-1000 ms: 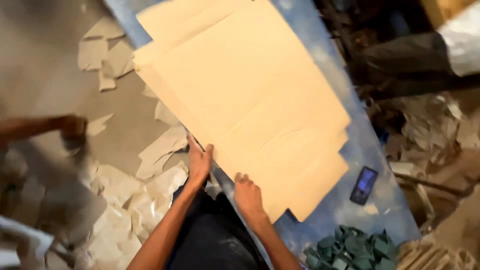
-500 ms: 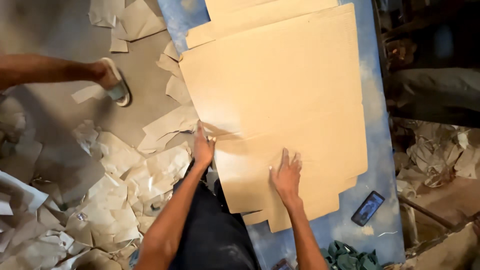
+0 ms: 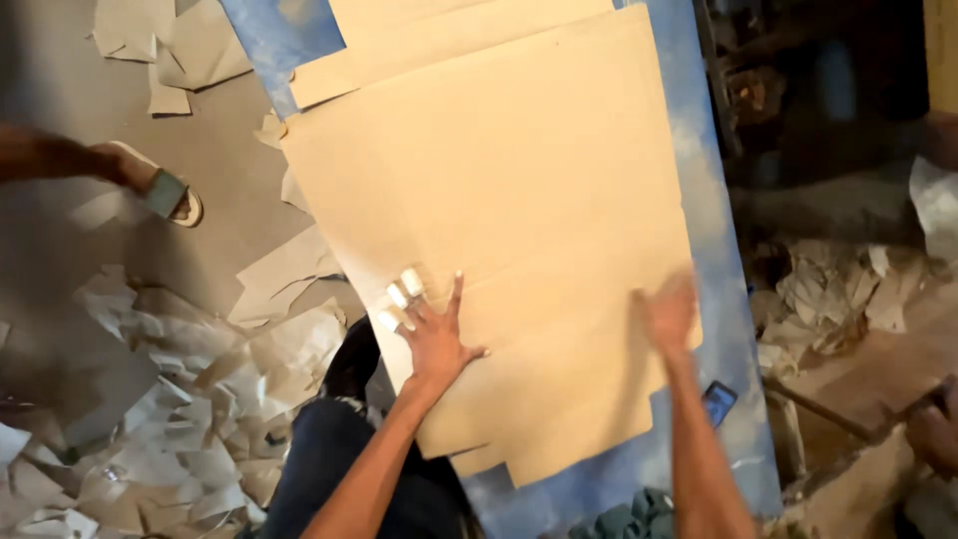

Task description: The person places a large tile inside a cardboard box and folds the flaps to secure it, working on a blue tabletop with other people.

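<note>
Both hands have spread wider across the cardboard sheet (image 3: pixel 499 230) since half a second back. Left hand (image 3: pixel 431 334) lies flat on its near left part, fingers splayed, taped fingertips (image 3: pixel 399 294) pressing down, gripping nothing. Right hand (image 3: pixel 667 314) is blurred over the near right edge; I cannot tell its grip. Under the sheet runs a blue table (image 3: pixel 723 250), a dark phone (image 3: pixel 717 401) beside the right forearm, paper scraps (image 3: pixel 150 419) littering the floor left.

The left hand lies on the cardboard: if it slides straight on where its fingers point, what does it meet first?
The left hand would likely meet only more of the tan cardboard sheet; the way looks free up to the far overlapping sheet.
</note>
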